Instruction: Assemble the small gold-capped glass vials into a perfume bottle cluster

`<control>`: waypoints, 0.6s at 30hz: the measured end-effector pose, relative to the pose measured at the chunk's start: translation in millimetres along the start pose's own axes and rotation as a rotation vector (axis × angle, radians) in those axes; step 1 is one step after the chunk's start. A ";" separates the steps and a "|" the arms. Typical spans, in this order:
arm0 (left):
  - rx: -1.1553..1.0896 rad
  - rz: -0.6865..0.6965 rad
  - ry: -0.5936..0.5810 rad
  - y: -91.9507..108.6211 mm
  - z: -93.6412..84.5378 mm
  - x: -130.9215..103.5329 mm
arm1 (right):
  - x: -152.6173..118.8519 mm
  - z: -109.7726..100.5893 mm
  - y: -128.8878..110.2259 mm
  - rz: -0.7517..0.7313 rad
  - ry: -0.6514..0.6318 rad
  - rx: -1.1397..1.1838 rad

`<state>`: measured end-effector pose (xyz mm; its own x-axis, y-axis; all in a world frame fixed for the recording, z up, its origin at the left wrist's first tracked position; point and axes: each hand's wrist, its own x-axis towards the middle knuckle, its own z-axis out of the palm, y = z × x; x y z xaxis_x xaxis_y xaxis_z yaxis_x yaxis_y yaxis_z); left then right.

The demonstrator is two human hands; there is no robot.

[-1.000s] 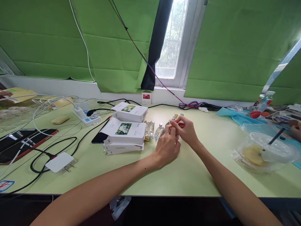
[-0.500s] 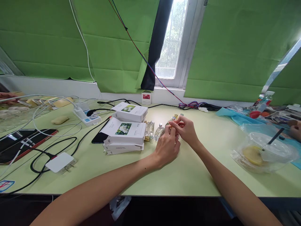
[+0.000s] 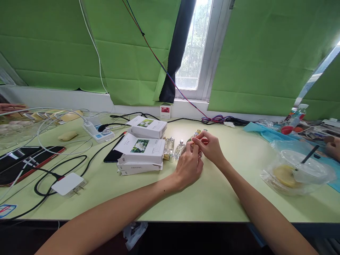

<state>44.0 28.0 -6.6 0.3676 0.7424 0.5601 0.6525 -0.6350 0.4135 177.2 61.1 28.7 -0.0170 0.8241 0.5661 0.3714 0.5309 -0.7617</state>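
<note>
Both hands meet over the table, just right of a cluster of small glass bottles. My left hand [image 3: 189, 166] is closed, its curled fingers hiding most of what they grip. The right hand [image 3: 209, 144] pinches with thumb and fingertips at the same spot, touching the left fingers; the small thing between them is too covered to name. Left of the hands lies a clear glass bottle [image 3: 180, 148] with a silvery neck. Beside it lie more slim bottles [image 3: 169, 145] with gold and silver caps. Further caps [image 3: 198, 131] show just behind my fingers.
White flower-printed boxes [image 3: 145, 147] are stacked left of the bottles, partly over a dark phone [image 3: 113, 152]. A power strip [image 3: 97, 131], cables and a charger [image 3: 69, 184] lie further left. A bagged drink cup [image 3: 294, 170] stands right. Another person's hand [image 3: 333, 148] shows at the right edge.
Almost nothing differs. Both hands keep the same closed grip in the same place, and the bottles and boxes have not moved.
</note>
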 end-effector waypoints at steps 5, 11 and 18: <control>0.013 0.040 0.003 0.1 1.2 -0.8 | 1.4 -4.8 1.6 -0.006 -0.091 0.040; 0.022 0.031 -0.018 0.4 1.6 -0.6 | 1.7 -4.5 7.8 -0.006 -0.090 0.077; 0.013 0.029 -0.033 2.3 -0.5 -0.2 | 1.4 -2.3 9.8 0.043 -0.084 0.168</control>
<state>45.1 26.3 -5.4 0.4082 0.7303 0.5478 0.6497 -0.6539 0.3876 182.9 67.0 22.7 -0.0850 0.8566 0.5090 0.2130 0.5146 -0.8305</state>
